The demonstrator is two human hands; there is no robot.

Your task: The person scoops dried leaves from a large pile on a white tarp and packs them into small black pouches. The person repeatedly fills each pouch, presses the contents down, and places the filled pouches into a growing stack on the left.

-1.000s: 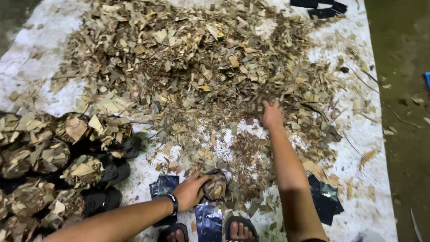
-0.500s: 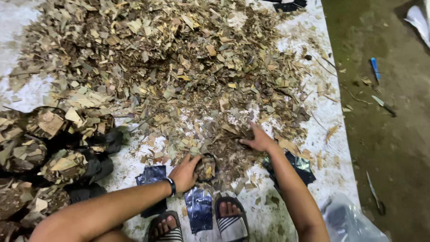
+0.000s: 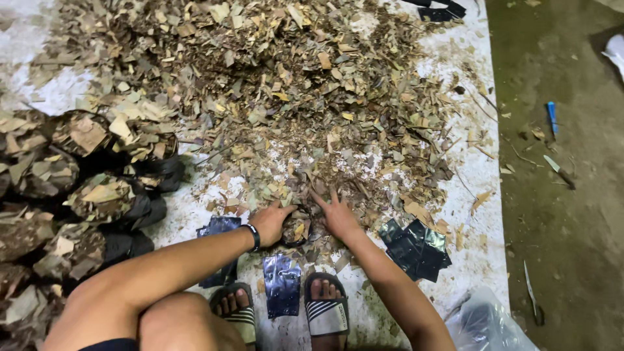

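**Head view: filling a small black bag with dry leaf litter**

Head view shows a person squatting at the near edge of a white sheet point(image 3: 478, 175), with a wide heap of dry chopped leaves point(image 3: 260, 84) spread across its far side. The left hand point(image 3: 272, 223) is curled around the rim of a small black grow bag point(image 3: 296, 231), gripping it so the mouth stays open. That bag stands on the sheet just in front of the feet, between both hands. The right hand point(image 3: 338, 214) lies flat with fingers spread, palm down on the leaf bits right beside the bag's mouth, grasping nothing.

To do this well, I judge the left hand should keep the rim wide and upright, while the right rakes loose pieces in low, short sweeps so little spills past the mouth. Pressing the fill down lightly would help the bag stand as firmly as the filled bags point(image 3: 104, 195) clustered at the left.

Flat empty bags point(image 3: 416, 246) lie to the right, and another flat bag point(image 3: 281, 283) lies between the striped sandals point(image 3: 327, 315).
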